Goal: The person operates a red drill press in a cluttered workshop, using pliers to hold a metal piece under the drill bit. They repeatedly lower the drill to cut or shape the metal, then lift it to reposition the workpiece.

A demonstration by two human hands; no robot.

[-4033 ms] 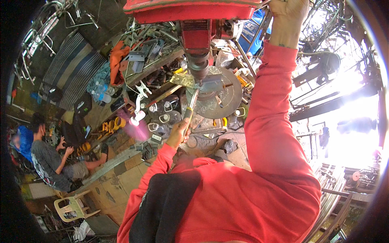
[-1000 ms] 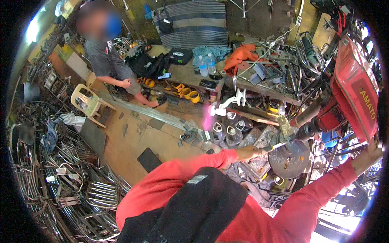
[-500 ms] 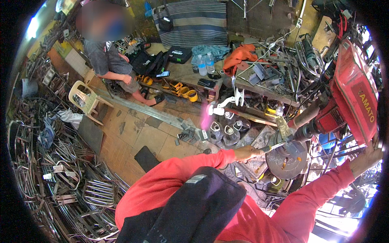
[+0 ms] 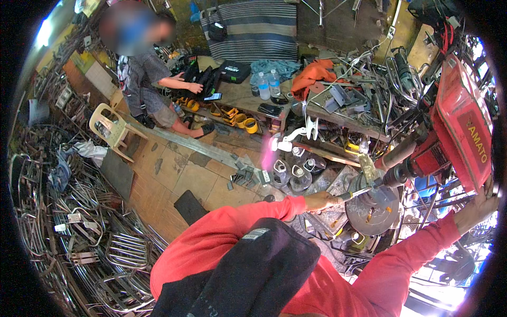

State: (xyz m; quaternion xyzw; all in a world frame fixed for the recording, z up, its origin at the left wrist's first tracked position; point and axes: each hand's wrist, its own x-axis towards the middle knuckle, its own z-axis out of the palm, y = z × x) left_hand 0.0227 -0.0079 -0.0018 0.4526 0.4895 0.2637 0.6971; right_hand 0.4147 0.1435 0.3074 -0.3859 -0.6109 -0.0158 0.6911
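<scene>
A red drill press (image 4: 462, 127) leans in from the right, its dark chuck (image 4: 396, 174) above a round metal table (image 4: 372, 211). My left hand (image 4: 321, 201) is closed round the end of a slim metal handle (image 4: 348, 195). That handle reaches to a metal piece (image 4: 368, 168) beside the chuck; exactly what it is attached to is hard to make out. My right hand (image 4: 477, 210) is raised at the lower right edge of the press head, fingers curled. What lies within those fingers is hidden by glare and the hand itself.
Another person (image 4: 145, 79) stands by a low wooden bench (image 4: 237, 95) holding bags, water bottles (image 4: 268, 83) and metal scraps. Large plastic jugs (image 4: 301, 178) sit on the floor left of the press. A beige chair (image 4: 113, 129) and piled bent metal tubes (image 4: 127, 253) are at left.
The other person has straightened up and turned toward the bench, hands now out over the black bags. My hands and the drill press have hardly moved.
</scene>
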